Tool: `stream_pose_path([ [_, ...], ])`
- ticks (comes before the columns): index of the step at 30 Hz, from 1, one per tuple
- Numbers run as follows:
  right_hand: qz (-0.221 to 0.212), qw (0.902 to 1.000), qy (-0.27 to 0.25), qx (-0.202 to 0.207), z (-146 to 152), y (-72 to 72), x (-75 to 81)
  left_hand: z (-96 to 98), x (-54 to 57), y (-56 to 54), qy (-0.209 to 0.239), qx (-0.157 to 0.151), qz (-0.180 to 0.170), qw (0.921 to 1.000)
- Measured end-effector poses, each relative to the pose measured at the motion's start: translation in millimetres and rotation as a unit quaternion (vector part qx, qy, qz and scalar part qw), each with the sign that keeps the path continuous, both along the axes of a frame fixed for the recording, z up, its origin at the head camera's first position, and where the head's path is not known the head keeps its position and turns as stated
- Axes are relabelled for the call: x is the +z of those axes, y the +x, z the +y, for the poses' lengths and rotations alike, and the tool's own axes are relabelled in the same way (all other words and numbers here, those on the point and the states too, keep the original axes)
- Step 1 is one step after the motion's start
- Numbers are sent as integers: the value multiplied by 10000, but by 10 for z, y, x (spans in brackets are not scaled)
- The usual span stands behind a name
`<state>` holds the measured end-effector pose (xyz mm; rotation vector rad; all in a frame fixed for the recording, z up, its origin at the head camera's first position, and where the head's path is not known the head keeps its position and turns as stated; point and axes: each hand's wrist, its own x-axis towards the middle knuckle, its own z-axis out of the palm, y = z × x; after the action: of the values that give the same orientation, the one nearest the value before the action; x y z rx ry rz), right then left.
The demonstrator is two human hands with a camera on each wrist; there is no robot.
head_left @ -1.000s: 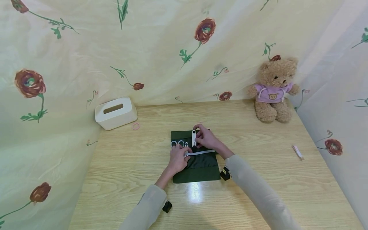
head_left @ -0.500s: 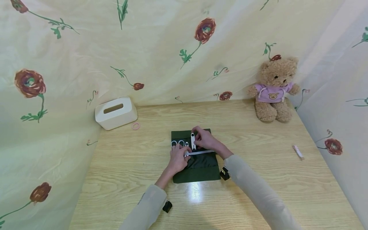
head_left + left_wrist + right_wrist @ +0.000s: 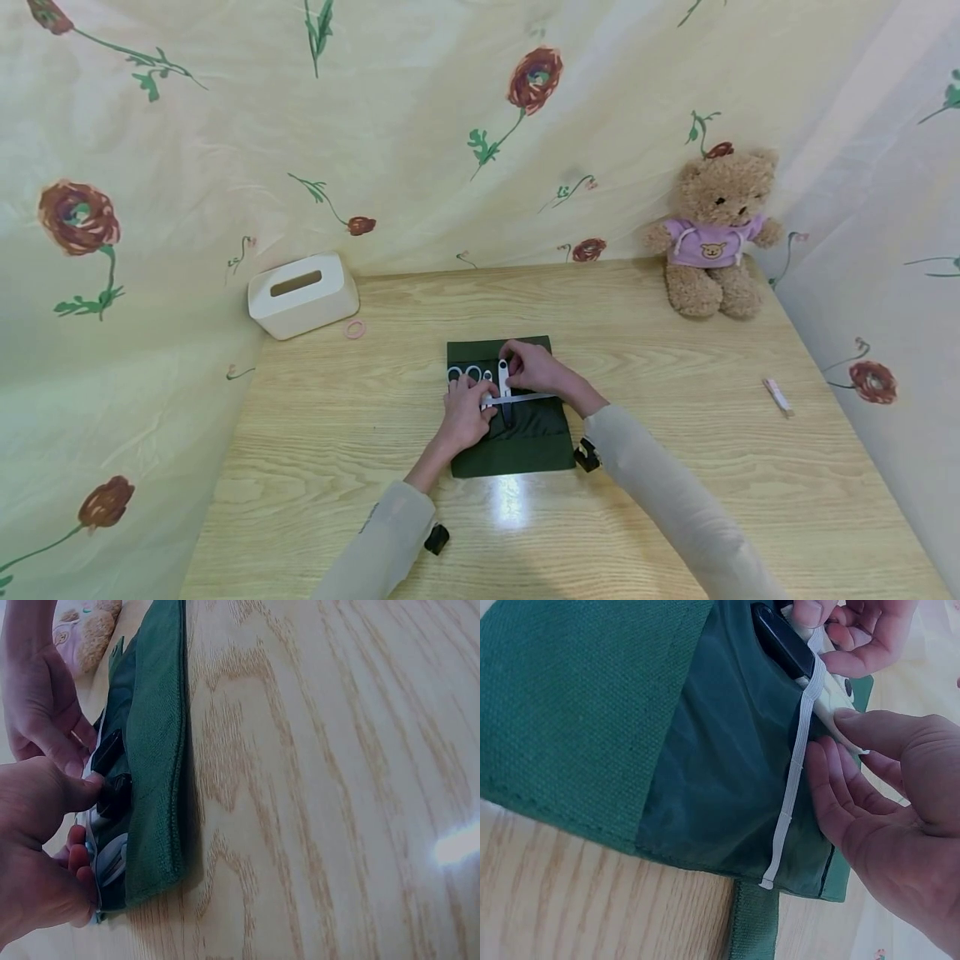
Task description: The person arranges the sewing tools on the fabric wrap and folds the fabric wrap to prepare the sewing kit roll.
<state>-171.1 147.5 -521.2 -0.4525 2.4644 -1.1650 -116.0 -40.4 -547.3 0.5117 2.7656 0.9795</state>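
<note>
A dark green fabric roll (image 3: 513, 455) lies unfolded on the table, crossed by a white elastic strap (image 3: 789, 791). My right hand (image 3: 534, 368) pinches the white handle of a slim tool (image 3: 831, 709) with a black, sheath-like end (image 3: 780, 639). That end has passed under the strap and lies against the dark lining. My left hand (image 3: 465, 412) pinches the strap just left of the tool, its thumb beside another black end (image 3: 114, 796). Scissors (image 3: 472, 372) and a smaller white tool (image 3: 487, 377) sit at the roll's left side, partly hidden by the left hand.
A white tissue box (image 3: 303, 296) stands at the back left, with a pink ring (image 3: 355, 329) near it. At the back right sits a teddy bear (image 3: 712, 242). A small pink-and-white stick (image 3: 777, 397) lies at the right. A green tie (image 3: 754, 919) extends from the roll's edge.
My right hand has brought the white-handled tool toward me, and its black end has slid under the strap. The left hand has stayed in place.
</note>
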Motion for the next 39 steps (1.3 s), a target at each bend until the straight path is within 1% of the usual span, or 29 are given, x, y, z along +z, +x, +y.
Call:
stream_pose_path([
  [16, 109, 9995, 171, 253, -14, 16, -7, -6, 8, 6, -34, -10, -106, 9999],
  [28, 132, 9980, 438, 430, -31, 19, 7, -1, 20, 4, -22, -5, -142, 9999],
  [39, 123, 9976, 501, 465, -48, 56, 52, 7, 21, 10, -10, 19, -152, 9999],
])
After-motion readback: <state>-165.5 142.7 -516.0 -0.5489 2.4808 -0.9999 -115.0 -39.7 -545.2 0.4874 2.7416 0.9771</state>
